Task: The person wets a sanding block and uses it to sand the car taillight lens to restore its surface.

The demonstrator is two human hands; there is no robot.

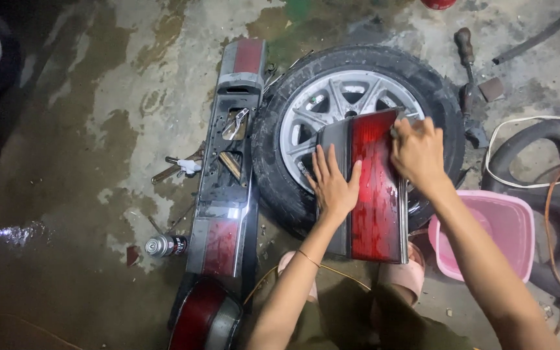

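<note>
Left hand (333, 188): I have it flat, fingers spread, pressing the dark left edge of the red lens (374, 188) to steady it.
Right hand (417, 152): closed over something small at the lens's top right corner; what it grips I cannot tell.
Lens: lies across the wheel (332, 104), its lower end over my knees.
Progress: the red face is wet and streaked along most of its length, so the rubbing looks well begun, not finished; the top corner is the part in hand.
Floor (98, 97): wet concrete.
Panel (225, 188): a long lamp panel lies left of the wheel, untouched.
Can (165, 245): lies beside the panel.
Basin (487, 233): pink, just right of the lens.
</note>
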